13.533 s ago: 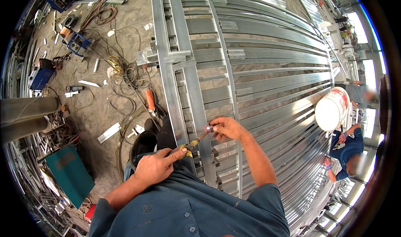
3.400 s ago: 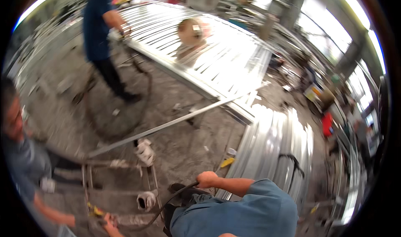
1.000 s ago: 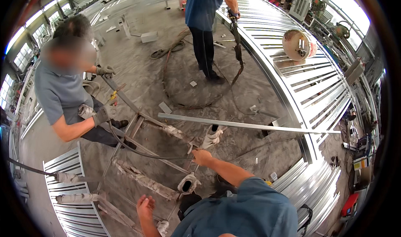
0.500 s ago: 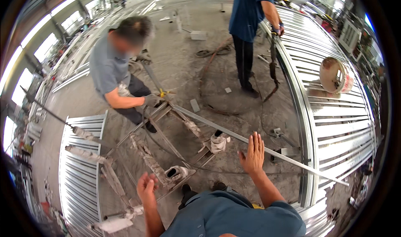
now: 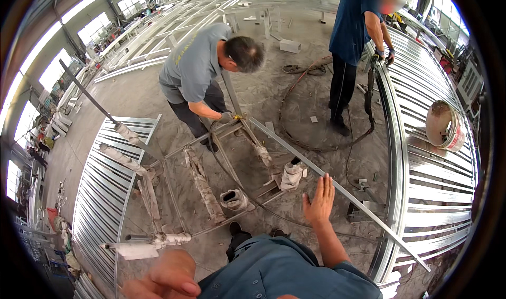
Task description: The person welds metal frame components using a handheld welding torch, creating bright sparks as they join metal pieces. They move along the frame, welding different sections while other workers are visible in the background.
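Note:
My right hand [image 5: 319,201] is stretched flat, fingers together and pointing away from me, at the near side of a long straight metal bar [image 5: 363,210]. Whether the fingertips touch the bar I cannot tell. The bar slants from a frame corner at centre to the stacked profiles on the right. My left hand [image 5: 163,278] is low at the left, blurred and close, its fingers hard to make out. Beyond lies a metal frame [image 5: 174,193] with wrapped legs [image 5: 197,185]. At its far corner, beside a yellow piece [image 5: 238,117], a grey-shirted co-worker [image 5: 195,61] bends with a gloved hand.
Stacked shiny metal profiles [image 5: 432,167] fill the right, with a dirty white bucket [image 5: 445,127] on its side there. Another co-worker [image 5: 353,35] in blue stands behind them. A dark hose [image 5: 284,133] loops over the floor. A slatted metal panel [image 5: 105,193] lies left.
My left hand has dropped down and left, nearer my body. My right hand stays flat by the bar. The grey-shirted co-worker leans lower over the corner. The view has shifted.

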Available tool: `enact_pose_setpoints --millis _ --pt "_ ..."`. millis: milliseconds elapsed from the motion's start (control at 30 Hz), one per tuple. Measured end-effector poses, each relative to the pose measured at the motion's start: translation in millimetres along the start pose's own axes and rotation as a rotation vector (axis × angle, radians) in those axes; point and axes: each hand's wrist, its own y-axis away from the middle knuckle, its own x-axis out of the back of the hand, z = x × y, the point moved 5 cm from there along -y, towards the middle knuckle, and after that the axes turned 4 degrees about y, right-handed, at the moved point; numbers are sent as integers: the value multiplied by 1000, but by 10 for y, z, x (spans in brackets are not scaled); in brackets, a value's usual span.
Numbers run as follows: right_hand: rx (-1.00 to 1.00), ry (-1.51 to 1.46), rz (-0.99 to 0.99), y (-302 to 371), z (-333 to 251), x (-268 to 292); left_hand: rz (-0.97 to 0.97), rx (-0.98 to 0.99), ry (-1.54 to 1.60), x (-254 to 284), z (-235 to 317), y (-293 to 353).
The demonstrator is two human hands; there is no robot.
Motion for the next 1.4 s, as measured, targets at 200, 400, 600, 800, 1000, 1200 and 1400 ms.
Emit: enact_pose_setpoints --millis 200,400,600,800,1000,1200,1400 --pt "-147 107 11 2 364 84 -5 405 228 -263 52 -109" --pt "-205 150 17 59 402 138 -22 331 209 -230 223 -97" --pt "-217 190 4 83 608 23 -28 331 228 -150 238 -39" --pt "-190 145 -51 95 530 -120 56 -222 -98 -218 145 -21" --pt "-221 190 -85 28 435 -93 -60 36 38 -3 201 74" --pt "-220 230 -64 -156 538 -20 -298 157 -452 289 -152 341" --pt "-211 310 -314 -234 906 -240 -154 890 -835 947 -2637 1594"
